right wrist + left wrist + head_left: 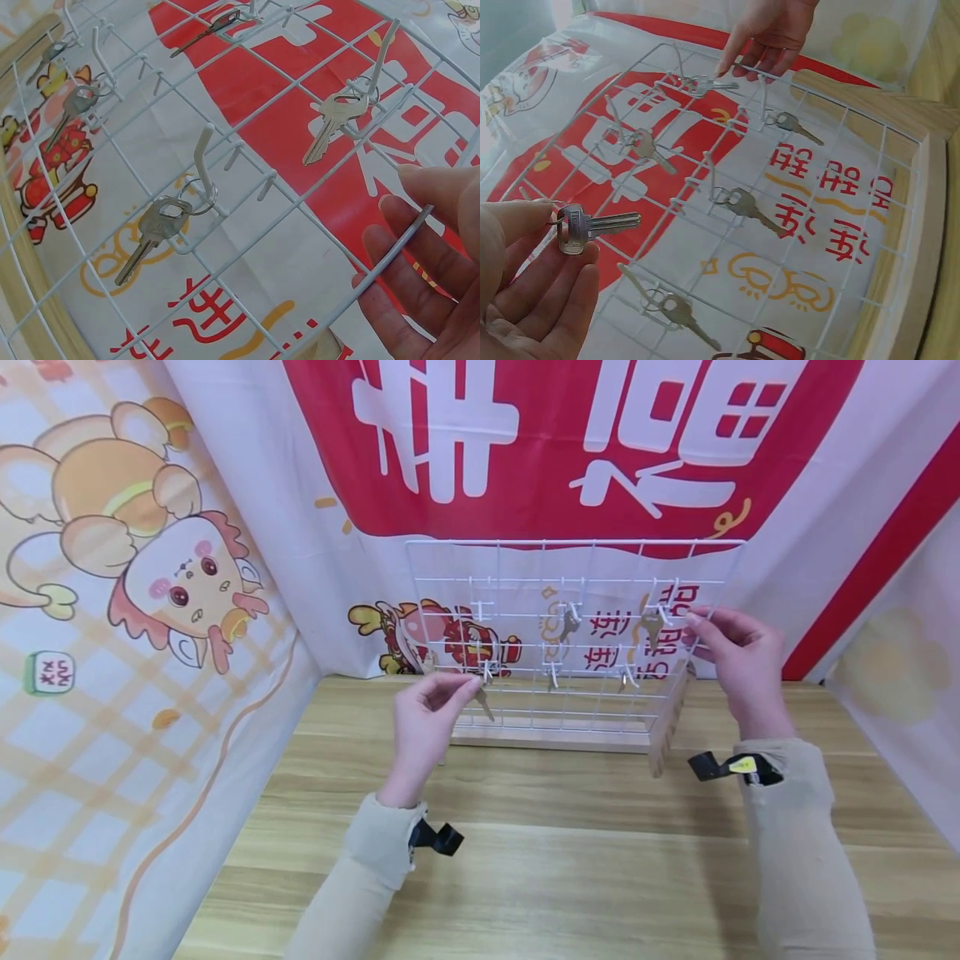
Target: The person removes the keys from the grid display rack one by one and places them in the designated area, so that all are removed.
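Note:
My left hand (426, 722) pinches a silver key (607, 225) by its small ring between thumb and forefinger, in front of the lower left of a white wire grid rack (525, 728). On the rack's right side, my right hand (750, 668) grips the outer edge wire, fingers behind it and thumb in front. Several keys hang by rings from white hooks on the grid, among them an upper right key (330, 124), a lower right key (154, 225), an upper middle key (654, 150), a lower middle key (746, 210) and a lower left key (679, 311).
The rack stands in a wooden base (555, 739) on a wood-grain table (570, 877). An upper left hook (482, 608) bears no key. Behind is a red and white printed cloth (540, 510); another patterned cloth (247, 760) borders the left side.

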The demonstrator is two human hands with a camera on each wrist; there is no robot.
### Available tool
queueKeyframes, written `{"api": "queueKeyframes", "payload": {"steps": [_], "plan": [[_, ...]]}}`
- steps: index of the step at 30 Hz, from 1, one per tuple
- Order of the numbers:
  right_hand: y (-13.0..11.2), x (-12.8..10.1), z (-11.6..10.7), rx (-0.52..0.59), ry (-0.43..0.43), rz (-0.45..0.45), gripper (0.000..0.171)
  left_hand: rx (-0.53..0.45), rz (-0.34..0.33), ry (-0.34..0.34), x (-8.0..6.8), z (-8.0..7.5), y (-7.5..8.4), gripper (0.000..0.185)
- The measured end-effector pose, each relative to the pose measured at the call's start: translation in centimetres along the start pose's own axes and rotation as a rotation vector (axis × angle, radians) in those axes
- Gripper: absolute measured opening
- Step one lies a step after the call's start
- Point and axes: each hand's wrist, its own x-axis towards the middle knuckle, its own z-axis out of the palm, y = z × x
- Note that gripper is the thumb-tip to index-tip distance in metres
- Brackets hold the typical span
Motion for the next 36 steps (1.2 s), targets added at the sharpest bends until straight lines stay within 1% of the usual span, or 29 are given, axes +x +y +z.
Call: {"api": "queueKeyframes", "payload": {"steps": [3, 9, 15, 19, 24, 27, 30, 36], "plan": [[0.1, 0.0, 0.0, 0.012, 0.002, -0.001, 0.055, -0.017, -0.029, -0.030, -0.9, 0.4, -1.4, 0.016], [0.2, -0.1, -0.1, 0.002, 0.004, -0.007, 0.053, -0.047, -0.110, -0.110, -3.0, 1.6, -4.0, 0.013], [0.3, 0.0, -0.1, 0.021, 0.009, -0.009, 0.052, -0.047, -0.154, -0.178, -4.5, 2.7, -6.2, 0.013], [0.6, 0.3, 0.0, 0.026, 0.019, -0.018, 0.054, -0.023, -0.184, -0.204, -5.2, 3.2, -7.4, 0.012], [0.7, 0.3, 0.0, 0.030, 0.024, -0.023, 0.050, 0.034, -0.256, -0.230, -6.0, 4.1, -8.8, 0.010], [0.7, 0.2, 0.1, 0.041, 0.026, -0.016, 0.050, 0.058, -0.303, -0.259, -6.5, 4.8, -9.5, 0.009], [0.6, 0.2, 0.1, 0.034, 0.030, -0.013, 0.050, 0.075, -0.321, -0.290, -6.8, 5.7, -10.0, 0.009], [0.6, 0.3, 0.1, 0.041, 0.031, -0.009, 0.052, 0.077, -0.305, -0.353, -7.3, 8.0, -11.3, 0.009]]}}
